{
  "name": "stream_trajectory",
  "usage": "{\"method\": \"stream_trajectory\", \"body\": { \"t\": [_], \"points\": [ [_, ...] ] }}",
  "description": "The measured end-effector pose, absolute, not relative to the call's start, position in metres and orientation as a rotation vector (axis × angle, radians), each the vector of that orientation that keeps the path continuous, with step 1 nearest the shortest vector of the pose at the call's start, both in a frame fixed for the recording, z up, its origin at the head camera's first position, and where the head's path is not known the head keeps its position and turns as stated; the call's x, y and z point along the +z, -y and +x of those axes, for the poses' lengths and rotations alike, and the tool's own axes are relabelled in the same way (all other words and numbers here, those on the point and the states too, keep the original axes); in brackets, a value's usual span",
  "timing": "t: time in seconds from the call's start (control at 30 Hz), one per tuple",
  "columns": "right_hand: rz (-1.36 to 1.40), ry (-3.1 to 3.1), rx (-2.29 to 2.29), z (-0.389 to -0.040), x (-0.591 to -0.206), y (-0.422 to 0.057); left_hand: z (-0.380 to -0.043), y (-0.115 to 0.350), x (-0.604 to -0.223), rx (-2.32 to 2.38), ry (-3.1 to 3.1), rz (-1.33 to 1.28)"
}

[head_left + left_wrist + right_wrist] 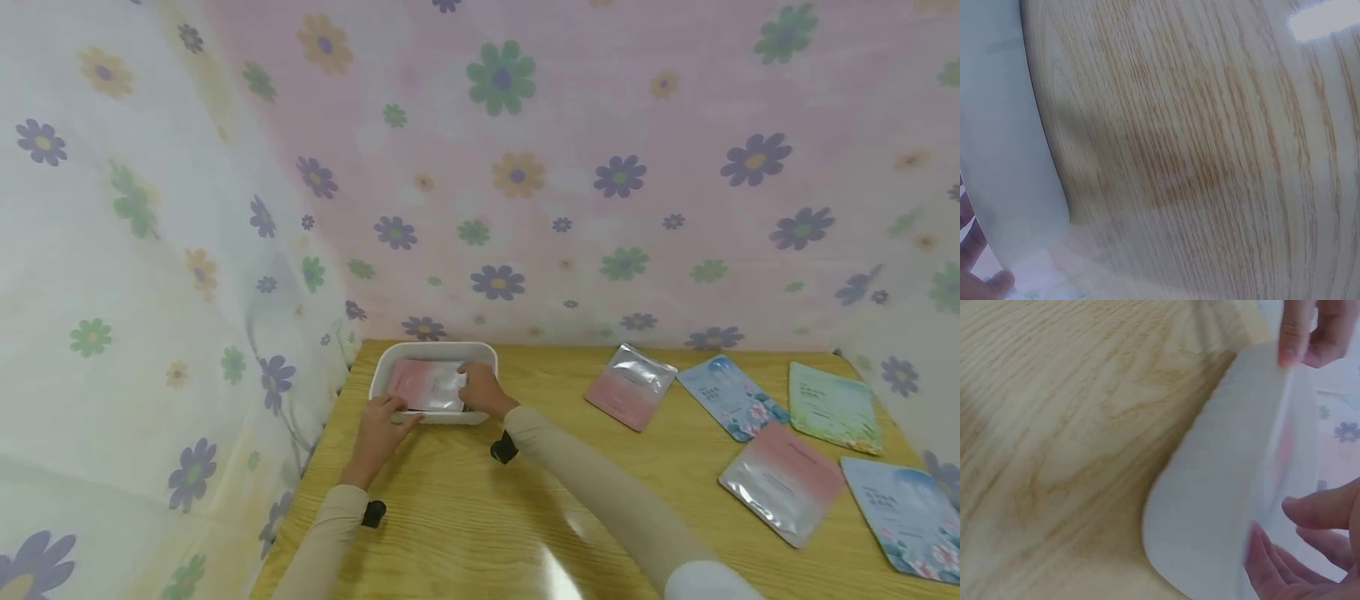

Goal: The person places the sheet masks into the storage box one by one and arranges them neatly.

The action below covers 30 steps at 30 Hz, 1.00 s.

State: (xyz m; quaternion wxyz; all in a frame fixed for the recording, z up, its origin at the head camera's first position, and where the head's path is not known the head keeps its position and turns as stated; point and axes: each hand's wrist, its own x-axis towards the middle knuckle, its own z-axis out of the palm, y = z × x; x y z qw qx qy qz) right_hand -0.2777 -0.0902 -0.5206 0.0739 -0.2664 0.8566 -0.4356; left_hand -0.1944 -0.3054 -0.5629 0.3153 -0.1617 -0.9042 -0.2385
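A white plastic basket [438, 350] stands at the back left of the wooden table. Inside it lies a pink and silver sachet [427, 385], flat and lengthwise. My left hand [381, 432] grips the basket's front rim near the left corner, thumb outside and fingers over the edge. Over the right end of the basket, my right hand [483, 390] reaches in, its fingertips at the sachet's silver end. The right wrist view shows that hand's thumb [1319, 509] and fingers apart above the inside of the basket. Whatever lies beneath the sachet is hidden.
To the right lie two more pink and silver sachets [632, 387], two blue flowered sachets [731, 396] and a green sachet [834, 407]. Flowered cloth [558, 250] hangs behind the table [480, 508] and along both sides.
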Motion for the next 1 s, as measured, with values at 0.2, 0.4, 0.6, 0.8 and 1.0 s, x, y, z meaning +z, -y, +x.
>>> {"method": "stream_trajectory", "body": {
  "t": [0.2, 0.4, 0.6, 0.8, 1.0],
  "points": [
    [-0.881, -2.589, -1.219, -0.278, -0.497, 0.076, -0.193, 0.305, -0.558, -0.650, 2.408, -0.422],
    [-0.929, -2.565, -1.234, -0.283, -0.479, 0.051, -0.192, 0.305, -0.556, -0.677, 2.426, -0.407],
    [-0.855, -2.488, -1.272, -0.286, -0.468, 0.022, -0.192, 0.304, -0.555, -0.660, 2.389, -0.434],
    [-0.746, -2.441, -1.286, -0.289, -0.466, -0.009, -0.191, 0.302, -0.557, -0.651, 2.342, -0.461],
    [-0.674, -2.442, -1.268, -0.290, -0.463, -0.041, -0.191, 0.301, -0.559, -0.667, 2.343, -0.458]
  ]
}}
